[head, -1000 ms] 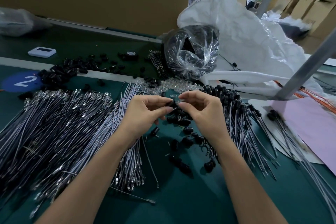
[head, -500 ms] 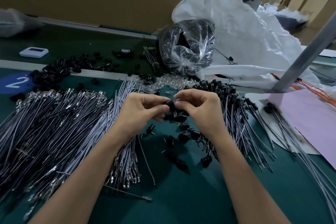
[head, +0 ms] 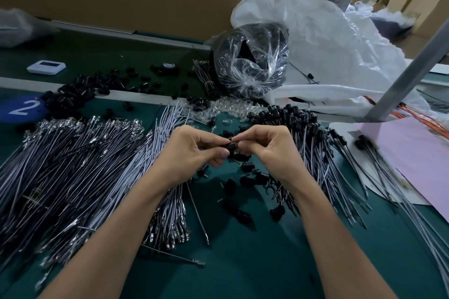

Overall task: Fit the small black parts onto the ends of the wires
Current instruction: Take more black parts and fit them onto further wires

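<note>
My left hand (head: 194, 150) and my right hand (head: 269, 150) meet over the middle of the green table, fingertips together. Between them sits a small black part (head: 231, 147), pinched from both sides; any wire in it is too thin to make out. Loose small black parts (head: 239, 213) lie on the table just below my hands. A big heap of grey wires with bare metal ends (head: 73, 167) spreads to the left. Wires with black parts on their ends (head: 298, 126) are piled to the right.
A clear bag of black parts (head: 250, 60) and a large white sack (head: 323, 39) stand behind. More black parts (head: 80, 92) lie at the back left near a white device (head: 46, 67). Pink paper (head: 418, 160) and a grey post (head: 410, 65) are at right.
Both hands stay together on the black part, with only small finger shifts. The camera has tilted slightly, so the scene sits a little lower and left.
</note>
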A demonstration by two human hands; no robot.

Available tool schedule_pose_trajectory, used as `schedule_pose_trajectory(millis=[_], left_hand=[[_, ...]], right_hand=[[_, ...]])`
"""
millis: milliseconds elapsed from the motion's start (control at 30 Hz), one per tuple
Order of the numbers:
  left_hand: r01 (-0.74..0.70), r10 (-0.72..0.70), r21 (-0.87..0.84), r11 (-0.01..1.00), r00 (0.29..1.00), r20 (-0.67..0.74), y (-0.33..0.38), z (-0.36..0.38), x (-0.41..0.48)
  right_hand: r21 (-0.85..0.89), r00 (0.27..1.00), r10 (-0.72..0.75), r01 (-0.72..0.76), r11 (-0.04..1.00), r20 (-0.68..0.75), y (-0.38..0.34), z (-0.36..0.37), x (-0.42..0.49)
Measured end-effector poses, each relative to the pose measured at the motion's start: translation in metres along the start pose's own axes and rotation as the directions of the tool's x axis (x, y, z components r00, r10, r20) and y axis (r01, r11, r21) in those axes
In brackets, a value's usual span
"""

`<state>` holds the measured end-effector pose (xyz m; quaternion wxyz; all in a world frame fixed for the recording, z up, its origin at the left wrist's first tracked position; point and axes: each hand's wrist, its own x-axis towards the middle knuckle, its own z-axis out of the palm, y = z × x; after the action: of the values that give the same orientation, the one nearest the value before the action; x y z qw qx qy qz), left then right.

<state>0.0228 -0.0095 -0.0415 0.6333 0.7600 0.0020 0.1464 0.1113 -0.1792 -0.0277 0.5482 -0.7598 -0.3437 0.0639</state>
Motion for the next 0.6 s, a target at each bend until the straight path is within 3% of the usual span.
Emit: schedule_pose_trajectory(millis=[600], left_hand=[[-0.062, 0.065, -0.250, 0.966, 0.998, 0.005, 0.011, 0.012, -0.004]], right_hand=[[0.305, 0.998, -0.041, 0.057, 0.951, -0.057, -0.011, 0.003, -0.006]])
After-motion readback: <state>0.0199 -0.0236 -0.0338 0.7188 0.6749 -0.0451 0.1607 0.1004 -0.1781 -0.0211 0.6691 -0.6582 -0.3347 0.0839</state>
